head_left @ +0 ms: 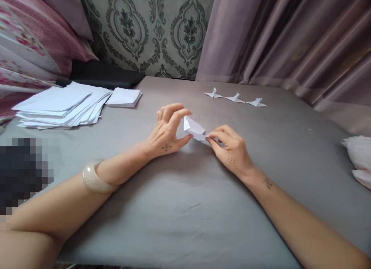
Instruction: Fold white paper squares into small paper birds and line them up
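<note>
A small folded piece of white paper (pixel 194 127) is held up between my two hands, above the grey cloth surface. My left hand (pixel 169 128) has its thumb at the paper's lower left edge and its index finger arched over the upper left corner. With thumb and fingertips together, my right hand (pixel 228 146) pinches the paper's narrow right end. The paper is angular, with creased flaps. Part of its left edge is hidden by my left fingers.
A large stack of white paper (pixel 55 103) lies at the left, beside a smaller stack of paper (pixel 124 97). Three folded white paper figures (pixel 235 97) stand in a row at the back right. Purple curtains (pixel 261 37) hang behind them. White fabric (pixel 361 157) lies at the right edge.
</note>
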`<state>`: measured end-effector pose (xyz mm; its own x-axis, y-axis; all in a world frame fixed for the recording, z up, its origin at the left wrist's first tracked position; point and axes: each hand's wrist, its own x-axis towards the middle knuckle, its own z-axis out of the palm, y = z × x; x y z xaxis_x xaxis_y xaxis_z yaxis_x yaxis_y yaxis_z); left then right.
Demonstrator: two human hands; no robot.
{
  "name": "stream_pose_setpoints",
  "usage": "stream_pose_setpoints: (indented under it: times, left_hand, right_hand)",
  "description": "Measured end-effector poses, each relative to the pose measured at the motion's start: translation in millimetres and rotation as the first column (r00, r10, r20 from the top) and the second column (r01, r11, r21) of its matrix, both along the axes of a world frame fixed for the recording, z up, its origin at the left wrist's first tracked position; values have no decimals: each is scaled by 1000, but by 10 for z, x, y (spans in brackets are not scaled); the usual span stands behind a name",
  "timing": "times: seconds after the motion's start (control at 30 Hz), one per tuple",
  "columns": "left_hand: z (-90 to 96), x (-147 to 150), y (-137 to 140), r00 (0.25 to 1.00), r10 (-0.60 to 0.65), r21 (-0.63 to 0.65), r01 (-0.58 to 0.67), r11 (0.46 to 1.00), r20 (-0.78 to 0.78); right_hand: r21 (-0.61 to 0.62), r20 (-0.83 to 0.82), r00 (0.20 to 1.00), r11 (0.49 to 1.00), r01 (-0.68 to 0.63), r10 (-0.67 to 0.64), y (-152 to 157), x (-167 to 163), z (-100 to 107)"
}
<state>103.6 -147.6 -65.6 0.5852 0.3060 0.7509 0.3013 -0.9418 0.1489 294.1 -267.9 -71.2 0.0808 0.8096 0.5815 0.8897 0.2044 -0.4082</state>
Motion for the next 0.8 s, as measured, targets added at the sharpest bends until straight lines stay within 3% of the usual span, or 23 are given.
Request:
stream_pose_setpoints:
  times: [0.07, 0.13, 0.27, 0.37, 0.47, 0.8]
  left_hand:
    - [-1, -13, 4, 991, -79, 73, 87, 994, -106]
    - [2, -26, -6, 960, -178, 130, 209, 969, -218]
    - [25, -31, -45, 874, -255, 100, 322, 941, -414]
    - [37, -18, -64, 833, -272, 23, 322, 946, -482]
    - [35, 2, -83, 845, -278, -44, 291, 956, -457]
    - [2, 57, -151, 902, -175, -78, 156, 985, -395]
  right_hand:
    - [110, 212, 977, 994, 2, -25, -5, 19, 15]
    - [135, 372, 927, 991, -1, -49, -20, 31, 35]
    - [-69, 503, 864, 998, 15, 22, -92, 15, 64]
    - [-274, 444, 891, 961, 36, 93, -153, -15, 79]
    - [-392, 315, 945, 919, 40, 93, -186, -38, 100]
    - [-497, 75, 996, 864, 85, -55, -173, -29, 99]
